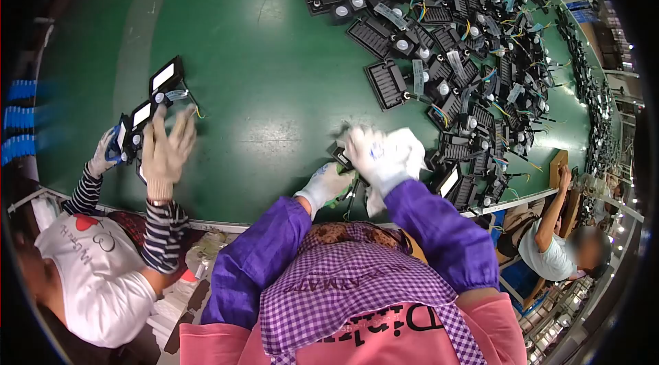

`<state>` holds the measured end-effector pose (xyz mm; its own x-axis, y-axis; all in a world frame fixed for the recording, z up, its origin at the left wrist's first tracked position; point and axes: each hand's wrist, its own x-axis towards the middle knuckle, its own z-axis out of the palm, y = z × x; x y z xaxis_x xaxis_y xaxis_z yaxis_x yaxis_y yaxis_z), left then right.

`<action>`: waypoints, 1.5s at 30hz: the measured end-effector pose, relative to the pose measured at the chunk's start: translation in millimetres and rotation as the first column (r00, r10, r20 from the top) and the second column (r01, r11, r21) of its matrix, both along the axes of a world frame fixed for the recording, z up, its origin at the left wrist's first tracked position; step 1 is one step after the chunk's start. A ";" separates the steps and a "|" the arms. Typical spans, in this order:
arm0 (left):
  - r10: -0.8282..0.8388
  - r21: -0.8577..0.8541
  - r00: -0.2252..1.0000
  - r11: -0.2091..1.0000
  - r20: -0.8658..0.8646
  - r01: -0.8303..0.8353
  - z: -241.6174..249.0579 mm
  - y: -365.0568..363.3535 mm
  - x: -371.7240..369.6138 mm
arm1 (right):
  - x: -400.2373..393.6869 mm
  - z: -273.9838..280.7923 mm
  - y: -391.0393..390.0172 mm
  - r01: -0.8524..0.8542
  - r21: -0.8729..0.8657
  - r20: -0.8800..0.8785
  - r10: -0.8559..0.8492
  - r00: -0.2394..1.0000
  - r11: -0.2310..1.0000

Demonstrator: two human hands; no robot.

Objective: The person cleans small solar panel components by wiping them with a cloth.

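In the head view my left hand [325,188], in a white glove, is closed on a black lamp unit [340,155] close to the table's front edge. Over the unit's upper part lies my right hand [374,154], also gloved, with its fingers bent round a white cloth [405,151]. The cloth hangs down beside the unit. Something green shows at the left hand's fingers. Most of the unit is hidden by the gloves, and the right hand is slightly blurred.
Many black lamps [388,85] with coloured wires cover the right side of the green table [268,111]. At the left, a co-worker's gloved hands [165,149] are at more lamps [163,78]. Another person [549,248] sits beyond the right edge, near a cardboard box [558,167].
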<state>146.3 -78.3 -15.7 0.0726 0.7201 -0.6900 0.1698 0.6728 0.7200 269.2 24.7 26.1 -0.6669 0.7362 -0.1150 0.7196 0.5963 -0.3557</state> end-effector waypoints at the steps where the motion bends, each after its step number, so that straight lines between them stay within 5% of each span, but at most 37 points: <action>1: -0.014 -0.010 1.000 1.000 0.026 0.014 3.2 1.8 -1.8 | 8.5 5.4 -10.9 0.006 -0.164 0.118 0.013 0.993 0.986; 3: -0.040 -0.032 0.996 0.999 0.084 0.042 6.1 4.3 -3.0 | 6.9 15.2 -10.8 0.082 -0.303 0.146 -0.038 0.989 0.949; 6: -0.013 -0.064 0.999 0.998 0.049 0.016 -4.0 1.4 0.9 | -26.2 13.2 19.0 0.064 -0.157 -0.009 -0.066 0.998 0.986; 11: -0.009 -0.151 0.993 0.988 0.118 0.027 35.7 12.6 -7.7 | -19.1 8.5 11.7 -0.027 -0.050 0.076 0.031 0.997 0.998; 12: -0.048 -0.006 0.996 0.999 0.081 0.048 -13.3 -6.0 -3.2 | -5.7 6.8 3.7 -0.152 -0.231 0.047 0.167 0.985 0.961; 13: -0.074 0.010 0.997 0.997 0.008 0.074 -12.4 -2.4 -2.9 | -2.4 10.9 -0.4 -0.100 -0.347 0.027 0.116 0.993 0.933; 15: -0.142 0.012 0.980 0.989 -0.136 0.145 -6.6 -1.4 -1.1 | -13.2 17.8 12.1 -0.081 -0.358 -0.032 0.074 0.997 0.930; 16: -0.065 -0.128 0.997 0.989 0.042 0.070 10.6 5.4 -3.4 | -23.6 5.5 20.1 -0.003 -0.239 -0.057 -0.011 0.998 0.971; 19: -0.005 -0.010 1.000 1.000 0.003 0.005 -9.8 -4.5 3.0 | -47.8 -9.7 44.6 0.079 -0.220 0.045 -0.071 0.996 0.972; 21: -0.012 0.160 1.000 0.987 -0.008 0.014 -8.0 -3.4 2.4 | -34.6 2.4 25.9 -0.044 -0.175 0.185 0.077 0.980 0.984; 23: -0.004 0.285 0.999 0.958 -0.037 0.014 -18.7 -7.7 5.4 | -16.8 14.9 12.8 -0.141 -0.440 0.184 0.243 0.952 0.887; 24: 0.008 0.326 0.998 0.945 -0.058 0.011 -31.8 -12.6 8.6 | -18.2 -4.9 11.8 -0.062 -0.332 0.175 0.126 0.977 0.941; 25: 0.000 0.103 1.000 0.995 -0.007 0.001 -17.9 -6.2 4.2 | -21.6 -26.7 17.4 0.030 -0.219 0.149 0.003 0.989 0.975; 26: -0.004 -0.120 0.999 0.993 0.039 0.008 -7.2 -3.0 1.6 | -26.1 -22.4 39.3 0.049 -0.283 0.096 -0.022 0.995 0.958; 31: 0.092 -0.183 0.966 0.982 0.240 -0.048 17.9 1.8 -15.9 | -12.0 1.4 62.4 0.070 -0.199 0.049 -0.062 0.997 0.978; 35: 0.065 -0.160 0.926 0.987 0.372 -0.005 39.4 -15.9 -28.2 | 35.5 44.1 44.1 0.438 -0.257 0.259 -0.376 0.890 0.861; 37: 0.104 -0.167 0.921 0.985 0.374 -0.044 41.5 -13.8 -24.5 | 75.6 -12.4 17.7 0.413 -0.087 0.088 -0.406 0.910 0.906; 40: 0.103 -0.143 0.947 0.988 0.304 -0.062 38.2 -16.2 -19.6 | 71.5 7.6 -20.4 0.336 -0.367 -0.080 -0.389 0.918 0.868; 42: 0.068 -0.136 0.965 0.990 0.252 -0.034 38.2 -13.9 -19.3 | 50.0 44.3 -38.4 0.125 -0.213 0.051 -0.117 0.992 0.969; 44: 0.004 -0.121 0.979 0.992 0.204 0.021 37.9 -9.9 -18.6 | 34.6 12.0 -43.3 0.228 -0.300 0.226 -0.163 0.960 0.926; 45: 0.019 -0.115 0.980 0.993 0.196 0.004 39.6 -8.7 -16.9 | 31.2 47.7 -31.6 0.237 -0.198 0.162 -0.207 0.965 0.951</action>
<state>129.3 -87.0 23.9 0.2097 0.6381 -0.7409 0.0273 0.7536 0.6568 300.4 -6.9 73.8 -0.4561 0.8116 -0.3651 0.8758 0.3367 -0.3458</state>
